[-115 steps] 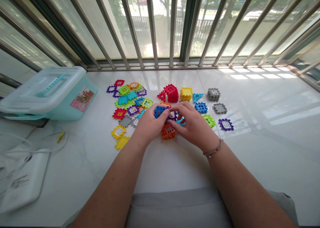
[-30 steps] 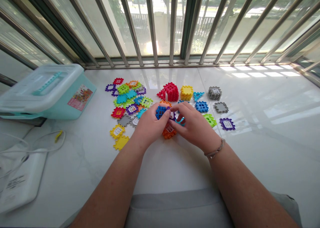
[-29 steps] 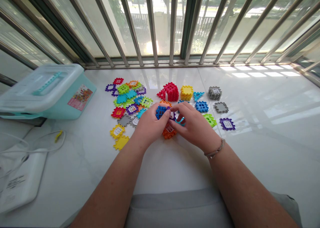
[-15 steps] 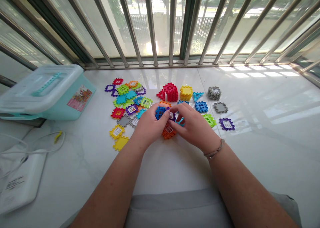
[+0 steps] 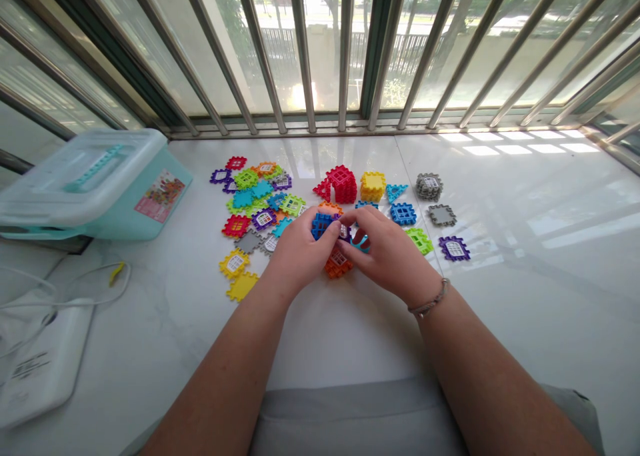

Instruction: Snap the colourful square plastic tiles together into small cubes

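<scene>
My left hand (image 5: pixel 305 248) is closed on a blue building tile (image 5: pixel 321 226) with a lattice of openings. Between the fingers of my right hand (image 5: pixel 383 241) is a purple building tile (image 5: pixel 345 232) with a white window insert, touching the blue one. Whether the two tiles are interlocked I cannot tell, as my fingers cover their edges. Just below them, an orange tile (image 5: pixel 338 264) with a window shows near the floor. Part of a light-blue piece (image 5: pixel 361 243) appears behind my right fingers. A green tile (image 5: pixel 419 241) lies to the right of my right hand.
Loose tiles in many colours, including a yellow tile (image 5: pixel 242 287), spread on the left. Behind my hands stand a red stack (image 5: pixel 342 183), a yellow stack (image 5: pixel 373 186) and a grey stack (image 5: pixel 429 187). A turquoise lidded box (image 5: pixel 100 189) and a white power strip (image 5: pixel 45 369) are far left.
</scene>
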Demonstrator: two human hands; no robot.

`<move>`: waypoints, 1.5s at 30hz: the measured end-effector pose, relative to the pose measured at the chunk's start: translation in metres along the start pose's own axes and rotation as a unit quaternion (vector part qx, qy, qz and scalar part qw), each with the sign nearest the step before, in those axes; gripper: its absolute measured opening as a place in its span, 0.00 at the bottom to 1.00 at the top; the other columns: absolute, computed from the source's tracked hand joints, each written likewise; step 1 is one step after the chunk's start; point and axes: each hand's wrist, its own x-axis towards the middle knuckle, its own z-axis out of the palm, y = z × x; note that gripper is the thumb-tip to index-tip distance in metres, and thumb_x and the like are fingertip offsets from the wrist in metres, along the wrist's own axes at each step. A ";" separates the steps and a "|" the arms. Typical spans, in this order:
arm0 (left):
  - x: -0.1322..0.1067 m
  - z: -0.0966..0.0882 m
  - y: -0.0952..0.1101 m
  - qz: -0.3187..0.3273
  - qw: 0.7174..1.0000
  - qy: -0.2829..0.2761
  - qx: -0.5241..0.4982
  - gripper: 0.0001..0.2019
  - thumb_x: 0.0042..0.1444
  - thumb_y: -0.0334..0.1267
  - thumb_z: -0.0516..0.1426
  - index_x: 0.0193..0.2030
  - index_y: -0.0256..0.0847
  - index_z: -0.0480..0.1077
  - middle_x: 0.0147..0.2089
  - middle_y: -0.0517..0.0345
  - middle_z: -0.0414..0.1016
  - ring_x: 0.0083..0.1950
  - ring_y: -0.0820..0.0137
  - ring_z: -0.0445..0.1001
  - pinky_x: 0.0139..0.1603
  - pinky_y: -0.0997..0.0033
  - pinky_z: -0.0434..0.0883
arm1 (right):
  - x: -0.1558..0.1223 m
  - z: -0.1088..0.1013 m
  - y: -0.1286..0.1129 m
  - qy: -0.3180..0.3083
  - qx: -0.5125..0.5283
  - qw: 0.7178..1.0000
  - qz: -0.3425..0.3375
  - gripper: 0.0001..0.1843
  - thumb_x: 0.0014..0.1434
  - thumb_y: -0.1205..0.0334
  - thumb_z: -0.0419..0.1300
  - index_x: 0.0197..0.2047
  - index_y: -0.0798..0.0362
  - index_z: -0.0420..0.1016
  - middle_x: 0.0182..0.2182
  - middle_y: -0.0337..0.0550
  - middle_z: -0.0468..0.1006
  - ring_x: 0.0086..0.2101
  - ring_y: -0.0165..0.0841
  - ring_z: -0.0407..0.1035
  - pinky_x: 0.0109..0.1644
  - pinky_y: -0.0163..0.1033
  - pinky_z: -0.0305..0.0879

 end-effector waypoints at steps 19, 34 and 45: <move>-0.001 0.000 0.003 0.004 1.000 0.002 0.012 0.12 0.69 0.48 0.61 0.53 0.48 0.80 0.50 0.55 0.88 0.50 0.57 0.84 0.55 0.58 0.77 | 0.001 0.000 0.001 -0.004 0.001 1.000 -0.006 0.09 0.71 0.63 0.65 0.52 0.48 0.74 0.51 0.48 0.82 0.43 0.40 0.78 0.44 0.43 0.72; -0.002 -0.001 0.004 0.009 1.000 -0.001 0.020 0.12 0.70 0.49 0.61 0.52 0.49 0.80 0.49 0.56 0.88 0.49 0.57 0.83 0.53 0.60 0.77 | 0.001 0.000 0.001 -0.008 -0.002 1.000 -0.007 0.09 0.70 0.65 0.66 0.51 0.48 0.74 0.51 0.47 0.82 0.43 0.39 0.78 0.44 0.43 0.72; -0.003 -0.001 0.003 0.014 0.999 -0.003 0.034 0.12 0.70 0.50 0.60 0.52 0.49 0.80 0.48 0.56 0.88 0.49 0.57 0.83 0.50 0.61 0.77 | 0.001 0.000 0.001 -0.009 -0.005 1.000 -0.004 0.08 0.70 0.65 0.65 0.51 0.48 0.73 0.51 0.48 0.82 0.44 0.40 0.78 0.44 0.43 0.72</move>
